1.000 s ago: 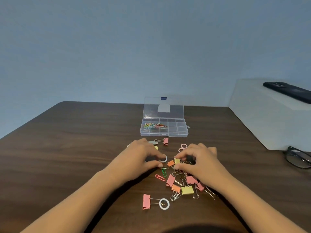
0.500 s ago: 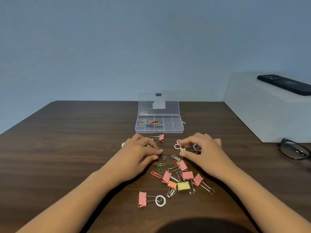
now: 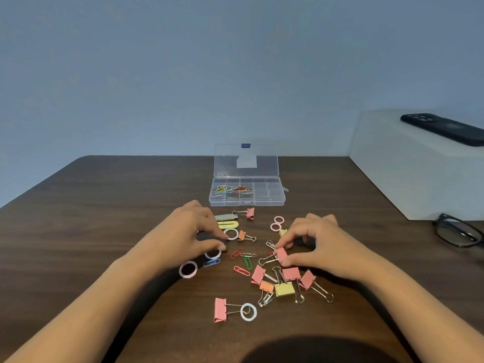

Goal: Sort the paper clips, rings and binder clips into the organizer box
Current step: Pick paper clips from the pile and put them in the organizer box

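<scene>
Pinched between thumb and forefinger of the right grip (image 3: 314, 244): a pink binder clip (image 3: 281, 254), low over the middle of the worktop (image 3: 78, 231), wire handles pointing left. Sits at the far end of a heap of binder clips (image 3: 284, 281). Just beyond the fingertips, a small yellow clip (image 3: 282, 232) and two pink rings (image 3: 279, 220).

To the left, the left grip (image 3: 188, 237), palm down with fingers curled. Forefinger tip touching a white ring (image 3: 231, 234), thumb tip over the edge of a second white ring (image 3: 212, 255). Cannot tell whether gripping either. Just nearer than the thumb, a blue paper clip (image 3: 211, 263) and a pale pink ring (image 3: 188, 269). Between the two grips, loose paper clips (image 3: 243, 260) flat on the wood.

Toward the far edge, straight beyond both grips and well apart from them, the organizer box (image 3: 272, 203), lid standing open, with coloured paper clips (image 3: 230, 189) in its left compartments. Toward the near edge, a lone binder clip (image 3: 220, 309) with a pale ring (image 3: 248, 312) at its handle.

At the right edge, glasses (image 3: 458, 231) beside a white block (image 3: 419, 174) carrying a dark phone (image 3: 442, 129).
</scene>
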